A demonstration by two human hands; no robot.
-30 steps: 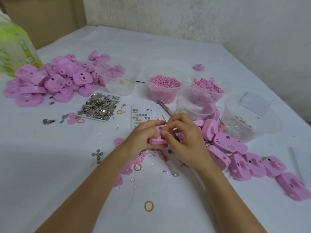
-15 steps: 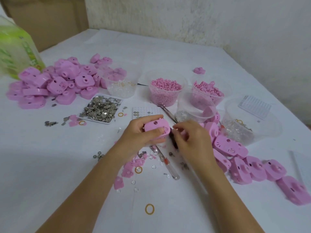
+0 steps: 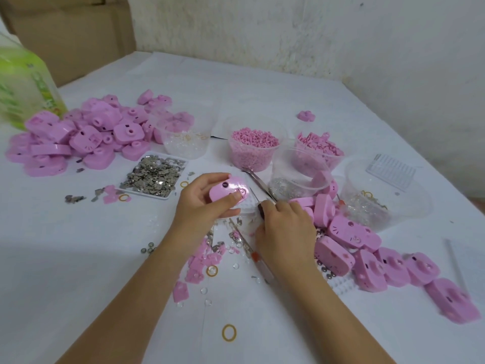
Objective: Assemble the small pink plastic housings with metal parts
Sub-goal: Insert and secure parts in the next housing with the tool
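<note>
Pink housing (image 3: 228, 193) pinched in left hand (image 3: 203, 203), beside right hand (image 3: 284, 232) curled around tweezers (image 3: 258, 183).

The light is soft and a bit dim, and it gives everything a pale, cool look. The white desk (image 3: 78, 271) is brighter at the near left. The arms throw only faint grey shadows to their right. A small shine sits on the pink housing (image 3: 228, 193) that is held up. The green bag (image 3: 23, 85) at the left edge is smeared and bent. The far-right housings (image 3: 454, 302) look fuzzy.
</note>
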